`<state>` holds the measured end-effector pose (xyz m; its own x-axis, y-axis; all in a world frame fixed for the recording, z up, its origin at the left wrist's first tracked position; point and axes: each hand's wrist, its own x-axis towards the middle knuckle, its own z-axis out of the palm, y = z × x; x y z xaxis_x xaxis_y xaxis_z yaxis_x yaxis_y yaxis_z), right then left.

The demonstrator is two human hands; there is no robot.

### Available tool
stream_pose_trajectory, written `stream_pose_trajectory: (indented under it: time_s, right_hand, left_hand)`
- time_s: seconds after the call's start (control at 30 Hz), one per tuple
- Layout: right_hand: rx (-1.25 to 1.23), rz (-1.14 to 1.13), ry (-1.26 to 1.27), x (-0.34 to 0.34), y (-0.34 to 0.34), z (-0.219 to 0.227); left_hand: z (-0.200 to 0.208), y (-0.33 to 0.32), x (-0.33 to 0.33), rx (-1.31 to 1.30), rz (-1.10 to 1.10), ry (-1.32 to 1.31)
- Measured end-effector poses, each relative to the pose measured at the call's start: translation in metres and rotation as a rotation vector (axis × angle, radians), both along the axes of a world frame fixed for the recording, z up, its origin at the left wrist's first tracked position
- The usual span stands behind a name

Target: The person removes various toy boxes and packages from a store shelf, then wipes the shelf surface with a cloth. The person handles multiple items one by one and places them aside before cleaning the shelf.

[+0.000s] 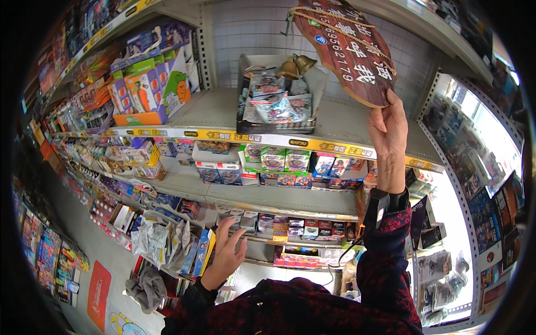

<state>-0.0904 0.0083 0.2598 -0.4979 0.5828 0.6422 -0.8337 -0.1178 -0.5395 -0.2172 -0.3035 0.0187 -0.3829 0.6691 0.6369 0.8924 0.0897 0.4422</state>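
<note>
My right hand [389, 125] is raised at the upper right, its thumb and fingers pinching the lower end of a brown wooden sign [357, 67]. Pale lettering covers the sign, and a tan rope [335, 19] runs across it. Two brass-coloured bells [296, 67] show over the back of an open cardboard box [279, 125] that holds small foil packets [282, 106]. Whether the bells hang from the rope or rest on the packets I cannot tell. My left hand [225, 254] is low in front of me, empty, its fingers spread and bent, nearest the lower shelves.
Metal shelves [215, 114] stand ahead, with yellow label strips along their edges. A purple and green display box [148, 92] sits left of the foil packets. Silvery packets [162, 240] and a grey cloth [146, 287] are at lower left. Perforated racks [455, 167] rise on the right.
</note>
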Motion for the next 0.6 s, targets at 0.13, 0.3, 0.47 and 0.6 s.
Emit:
stream_pose_trajectory:
  time_s: [0.13,0.3,0.47,0.6]
  right_hand:
    - [-0.123,0.001,0.015,0.05,-0.009,-0.01]
    - [-0.191,-0.174,-0.159,0.117,-0.026,-0.06]
    - [-0.318,-0.235,-0.303,0.179,-0.066,-0.131]
    - [-0.47,-0.197,-0.365,0.219,-0.108,-0.178]
  left_hand:
    - [0.019,0.036,0.01,0.046,-0.179,-0.097]
    - [0.03,0.067,0.03,0.033,-0.276,-0.155]
    - [0.019,0.088,0.046,-0.06,-0.328,-0.162]
    - [-0.006,0.093,0.059,-0.212,-0.425,-0.229]
